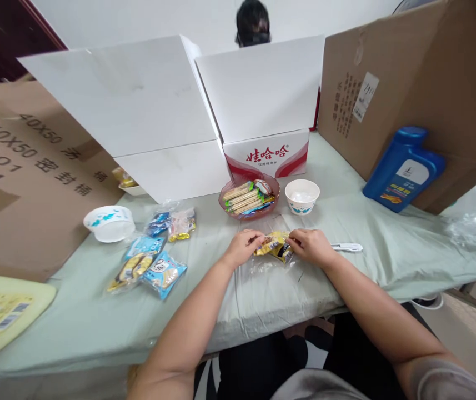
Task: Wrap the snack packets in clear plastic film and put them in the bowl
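Note:
In front of me on the table, my left hand [244,246] and my right hand [311,246] pinch the two sides of a clear plastic bag with yellow snack packets [274,245]. The fingers of both hands are closed on it, and loose clear film spreads below. Just beyond stands a pinkish glass bowl [249,216] filled with wrapped stick snacks [242,198]. To its right is a white paper bowl [302,195] with a blue leaf pattern and something whitish inside. A white utility knife [347,247] lies beside my right wrist, partly hidden by it.
Left of my hands lie several bagged snacks [165,273] near a tilted paper bowl [110,225]. White cartons [266,158] and brown boxes [33,183] wall in the table [204,311]. A blue bottle [404,169] stands right, a yellow-green container [8,316] lies left. A person [253,22] is behind the cartons.

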The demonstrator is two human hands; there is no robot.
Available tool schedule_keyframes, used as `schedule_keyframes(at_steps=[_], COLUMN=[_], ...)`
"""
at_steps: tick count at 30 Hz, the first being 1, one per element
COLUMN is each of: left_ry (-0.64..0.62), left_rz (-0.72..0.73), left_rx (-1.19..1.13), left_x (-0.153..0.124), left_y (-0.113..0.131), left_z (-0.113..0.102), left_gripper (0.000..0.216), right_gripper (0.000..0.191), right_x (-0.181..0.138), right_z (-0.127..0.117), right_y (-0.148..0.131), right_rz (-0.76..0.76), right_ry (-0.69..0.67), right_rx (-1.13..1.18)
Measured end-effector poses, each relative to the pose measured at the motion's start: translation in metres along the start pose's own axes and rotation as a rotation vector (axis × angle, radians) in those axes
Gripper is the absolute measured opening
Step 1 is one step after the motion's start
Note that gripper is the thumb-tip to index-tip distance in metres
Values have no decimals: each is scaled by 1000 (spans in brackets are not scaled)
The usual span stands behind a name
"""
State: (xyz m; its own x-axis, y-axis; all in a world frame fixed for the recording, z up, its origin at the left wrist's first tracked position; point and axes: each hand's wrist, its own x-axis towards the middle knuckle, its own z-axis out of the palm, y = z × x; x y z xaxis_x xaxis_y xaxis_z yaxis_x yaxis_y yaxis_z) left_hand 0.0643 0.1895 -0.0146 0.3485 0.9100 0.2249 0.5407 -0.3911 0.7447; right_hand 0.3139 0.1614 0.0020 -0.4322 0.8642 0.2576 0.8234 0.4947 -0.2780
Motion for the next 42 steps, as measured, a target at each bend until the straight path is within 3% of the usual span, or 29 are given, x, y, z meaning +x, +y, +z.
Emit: schedule_keyframes(at_steps=[3,5,11,18,25,29,31,34,36,38,40,42], left_ry=[73,140,323,333,378,438,513,610,524,318,117,-18], left_rz=[-68,-117,-220,-246,-296,-334,-294,-35,166,267,270,212], left_rx=[-8,2,125,218,256,274,294,347,370,406,483,562], left_x=[2,5,13,18,15,11,5,-7,-16,-22,-27,-31], left_y=[-6,-10,-21,-27,-31,-24,-15,8,27,46,59,64], left_z=[2,2,-1,-8,-8,-15,-21,-22,-12,6,27,43], left_gripper=[32,33,26,21,20,17,19,19,16,17,31,61], right_gripper=[31,33,36,31,22,42,56,63,56,49,47,52], right_x=[2,3,4,-10,-22,-25,-25,-25,-25,-27,-33,-40], right_z=[-2,-4,-7,-15,-24,-22,-22,-23,-24,-23,-23,-24], right_y=[-3,-6,-13,-20,-46,-51,-51,-48,-47,-47,-49,-52], right_rz=[197,246,129,-2,141,254,261,240,195,114,50,59], right_ry=[36,34,18,-121,-311,-351,-343,-344,-319,-268,-251,-308], right_rx=[-83,-114,-70,-100,-184,-191,-195,-216,-240,-255,-236,-188])
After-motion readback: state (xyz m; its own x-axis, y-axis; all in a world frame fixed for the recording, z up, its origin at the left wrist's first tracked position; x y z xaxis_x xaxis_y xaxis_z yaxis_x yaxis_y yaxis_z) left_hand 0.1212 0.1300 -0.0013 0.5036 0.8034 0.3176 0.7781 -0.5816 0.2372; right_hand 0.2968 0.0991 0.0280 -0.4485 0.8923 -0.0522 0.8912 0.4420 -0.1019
